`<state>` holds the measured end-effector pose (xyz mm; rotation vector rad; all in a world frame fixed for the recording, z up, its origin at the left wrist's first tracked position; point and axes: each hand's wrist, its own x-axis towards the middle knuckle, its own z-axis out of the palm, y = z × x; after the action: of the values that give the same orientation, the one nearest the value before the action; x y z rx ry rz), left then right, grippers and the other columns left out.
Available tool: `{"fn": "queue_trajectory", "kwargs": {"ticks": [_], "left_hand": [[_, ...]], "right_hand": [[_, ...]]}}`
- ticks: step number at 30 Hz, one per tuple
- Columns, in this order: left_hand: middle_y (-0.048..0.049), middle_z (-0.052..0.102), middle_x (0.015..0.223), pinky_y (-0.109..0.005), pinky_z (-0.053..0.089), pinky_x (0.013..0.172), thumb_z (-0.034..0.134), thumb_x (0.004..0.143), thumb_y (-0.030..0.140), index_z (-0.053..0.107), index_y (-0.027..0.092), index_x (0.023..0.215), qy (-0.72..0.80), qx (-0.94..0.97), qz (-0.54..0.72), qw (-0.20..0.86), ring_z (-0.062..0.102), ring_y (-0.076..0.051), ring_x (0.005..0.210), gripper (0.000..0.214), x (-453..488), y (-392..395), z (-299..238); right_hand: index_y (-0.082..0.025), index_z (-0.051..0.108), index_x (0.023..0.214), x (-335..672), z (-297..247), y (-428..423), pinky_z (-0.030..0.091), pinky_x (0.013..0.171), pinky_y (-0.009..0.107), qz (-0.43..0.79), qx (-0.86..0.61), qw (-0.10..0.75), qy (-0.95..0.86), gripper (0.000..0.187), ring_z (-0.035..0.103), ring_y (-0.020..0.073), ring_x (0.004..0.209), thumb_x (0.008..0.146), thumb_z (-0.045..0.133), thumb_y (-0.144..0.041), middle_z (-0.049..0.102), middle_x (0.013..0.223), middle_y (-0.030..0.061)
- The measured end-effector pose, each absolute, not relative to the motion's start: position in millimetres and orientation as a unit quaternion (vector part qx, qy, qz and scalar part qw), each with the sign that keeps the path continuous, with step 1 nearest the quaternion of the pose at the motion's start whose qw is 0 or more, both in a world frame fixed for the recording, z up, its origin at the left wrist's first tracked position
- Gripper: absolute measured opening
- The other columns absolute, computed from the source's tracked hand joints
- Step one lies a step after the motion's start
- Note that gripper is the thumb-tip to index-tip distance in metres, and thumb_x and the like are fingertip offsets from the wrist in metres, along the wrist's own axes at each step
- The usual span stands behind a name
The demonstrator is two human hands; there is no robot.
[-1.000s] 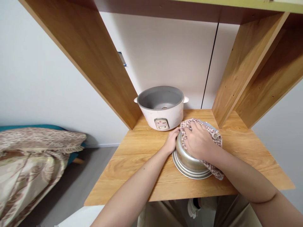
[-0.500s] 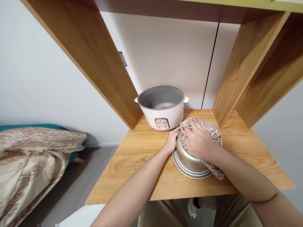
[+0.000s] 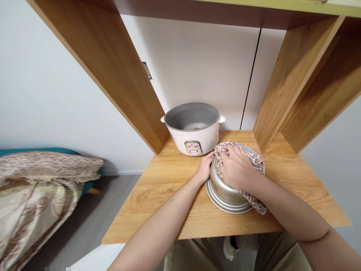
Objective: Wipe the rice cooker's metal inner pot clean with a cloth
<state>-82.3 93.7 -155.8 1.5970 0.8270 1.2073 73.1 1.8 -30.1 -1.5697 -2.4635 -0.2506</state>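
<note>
A metal pot (image 3: pixel 224 190) lies upside down on the wooden shelf (image 3: pixel 169 188). My right hand (image 3: pixel 238 169) rests on top of it, fingers spread and pressed flat on a patterned cloth (image 3: pixel 255 201) that drapes over the pot's right side. At the pot's left side my left hand (image 3: pixel 204 169) grips it, its fingertips hidden behind the wall. Just behind stands a white rice cooker body (image 3: pixel 193 128) with no lid and an empty grey well.
Slanted wooden side panels (image 3: pixel 113 64) rise left and right of the shelf, with a white wall behind. A bed with a patterned blanket (image 3: pixel 36 184) lies low on the left above a grey floor.
</note>
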Motion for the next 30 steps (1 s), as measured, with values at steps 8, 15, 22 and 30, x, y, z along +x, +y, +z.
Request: {"fn": "queue_trajectory", "kwargs": {"ticks": [8,15,22,30], "left_hand": [[-0.0082,0.076,0.115,-0.038,0.042,0.106,0.046,0.090,0.029,0.074,0.013,0.109,0.340,0.652,0.492,0.466,0.064,-0.028,0.112,0.037,-83.4,96.1,-159.3],[-0.0078,0.076,0.114,-0.036,0.045,0.102,0.044,0.092,0.027,0.074,0.013,0.110,0.327,0.656,0.492,0.469,0.060,-0.029,0.120,0.038,-82.6,94.1,-157.9],[-0.0079,0.075,0.116,-0.036,0.044,0.103,0.045,0.090,0.026,0.074,0.013,0.109,0.324,0.658,0.494,0.467,0.059,-0.029,0.121,0.037,-82.6,94.9,-157.1],[-0.0085,0.077,0.113,-0.037,0.042,0.106,0.048,0.089,0.026,0.075,0.013,0.107,0.333,0.652,0.499,0.464,0.063,-0.028,0.113,0.035,-83.3,95.1,-157.6]], "right_hand": [[-0.012,0.066,0.114,70.9,-27.1,1.6,0.039,0.090,0.044,-0.084,-0.537,0.090,-0.835,0.031,0.051,0.0323,0.105,0.093,0.047,-0.024,0.060,0.107,0.0175],[-0.010,0.065,0.119,72.8,-33.4,3.4,0.039,0.093,0.044,-0.074,-0.528,0.116,-0.838,0.034,0.050,0.0319,0.108,0.092,0.047,-0.022,0.060,0.115,0.0190],[-0.011,0.066,0.116,72.3,-31.4,2.8,0.039,0.091,0.044,-0.078,-0.535,0.105,-0.835,0.033,0.050,0.0319,0.103,0.092,0.048,-0.024,0.060,0.110,0.0184],[-0.012,0.067,0.110,71.7,-31.2,3.5,0.038,0.089,0.043,-0.080,-0.531,0.115,-0.836,0.029,0.050,0.0310,0.100,0.090,0.049,-0.022,0.060,0.105,0.0175]]}}
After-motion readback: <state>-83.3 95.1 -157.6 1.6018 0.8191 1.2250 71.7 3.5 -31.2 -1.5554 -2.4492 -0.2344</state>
